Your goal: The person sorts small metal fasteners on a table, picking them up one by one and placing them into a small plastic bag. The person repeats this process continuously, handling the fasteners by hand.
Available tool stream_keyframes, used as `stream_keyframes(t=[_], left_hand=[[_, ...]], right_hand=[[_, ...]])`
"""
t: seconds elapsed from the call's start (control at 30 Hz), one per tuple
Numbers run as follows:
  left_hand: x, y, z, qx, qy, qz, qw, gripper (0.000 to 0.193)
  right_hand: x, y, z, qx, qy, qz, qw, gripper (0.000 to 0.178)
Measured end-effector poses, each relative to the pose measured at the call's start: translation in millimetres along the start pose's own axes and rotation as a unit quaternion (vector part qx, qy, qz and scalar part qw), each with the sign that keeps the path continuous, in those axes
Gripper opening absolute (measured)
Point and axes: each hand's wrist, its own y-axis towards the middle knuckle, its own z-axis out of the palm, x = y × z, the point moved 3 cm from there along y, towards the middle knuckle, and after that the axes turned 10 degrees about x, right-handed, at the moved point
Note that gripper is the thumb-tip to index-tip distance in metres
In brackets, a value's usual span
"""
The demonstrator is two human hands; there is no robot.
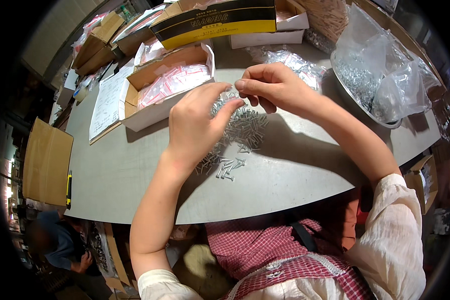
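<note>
Both my hands meet over a loose pile of small silver screws (245, 128) on the grey table. My left hand (192, 120) has its thumb and fingers curled toward each other around something small and see-through, too indistinct to name. Close beside it, the fingers of my right hand (280, 89) are pinched together at the same spot; what they hold is hidden. Several screws lie scattered at the near side of the pile. Left of the pile stands an open cardboard box (160, 111) filled with small clear bags with red stripes (172, 85).
A metal bowl (341, 92) of screws, with clear plastic bags (402, 82) on it, stands at the right. A black and yellow box (217, 25) is at the back. Written sheets (106, 102) lie left. Another person (60, 240) is at lower left.
</note>
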Motion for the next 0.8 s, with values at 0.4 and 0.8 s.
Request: stream_keyframes(t=[0.4, 0.8], left_hand=[[10, 0, 5, 0.038, -0.021, -0.024, 0.999, 0.031], [8, -1, 8, 0.101, -0.124, -0.087, 0.983, 0.036]], right_hand=[[-10, -2, -3, 0.111, -0.36, -0.027, 0.926, 0.023], [-5, 0, -39, 0.056, 0.072, 0.004, 0.996, 0.019]])
